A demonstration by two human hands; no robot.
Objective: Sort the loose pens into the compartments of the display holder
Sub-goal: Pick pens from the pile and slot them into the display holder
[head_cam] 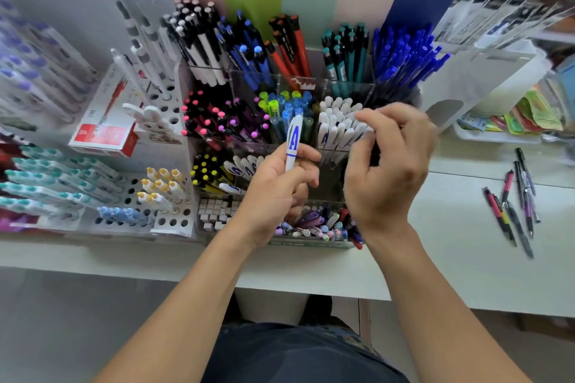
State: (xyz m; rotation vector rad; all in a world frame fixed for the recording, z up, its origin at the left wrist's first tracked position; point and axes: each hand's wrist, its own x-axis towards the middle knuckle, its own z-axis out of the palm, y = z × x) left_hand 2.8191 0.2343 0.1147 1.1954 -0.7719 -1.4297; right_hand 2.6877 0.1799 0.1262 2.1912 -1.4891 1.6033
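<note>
Gripping a white pen printed with a blue letter A, the left hand holds it upright before the clear display holder. Right hand, blurred, hovers with loosely curled fingers over matching white pens, hiding the compartments beneath. Loose pens lie on the counter.

The pen in the left hand was white with a blue letter and blue band. Display holder compartments held black-and-white, blue, orange-red, teal, pink-tipped black, yellow-tipped black, and white pens. Loose pens on the white table were black, red, and purple.
</note>
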